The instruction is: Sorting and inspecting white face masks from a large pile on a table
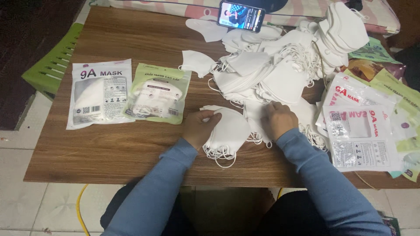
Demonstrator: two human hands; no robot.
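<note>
A: What is held by the left hand (200, 126)?

B: A small stack of white masks (227, 131) is gripped at its left edge — fingers curled over the top, thumb side tucked under. The stack is laid on the worktop (109, 153) near its front edge, and ear loops are seen hanging out below it.

A: And the right hand (280, 119)?

B: It is pressed, fingers bent, onto the near edge of the big mask heap (267, 70). Whether a single mask is pinched there cannot be told; the fingertips are buried in white fabric. The two hands are kept close, with the stack between them.

A: What is set around them?

B: Two sealed packs are laid flat to the left, just beside each other: a white pack (100, 94) and a green pack (158, 92), each filled with masks. One loose mask (197, 62) is left apart from the heap, behind the green pack. At the right edge, empty printed bags (361, 131) are piled, some overlapped by the heap's loops.

A: Anything at the far side?

B: A phone (241, 16) is propped there with its screen lit, and a taller pile of masks (343, 28) is stacked at the far right corner. A green plastic stool (52, 61) is seen on the floor, left of the worktop. Blue sleeves are worn on both arms.
</note>
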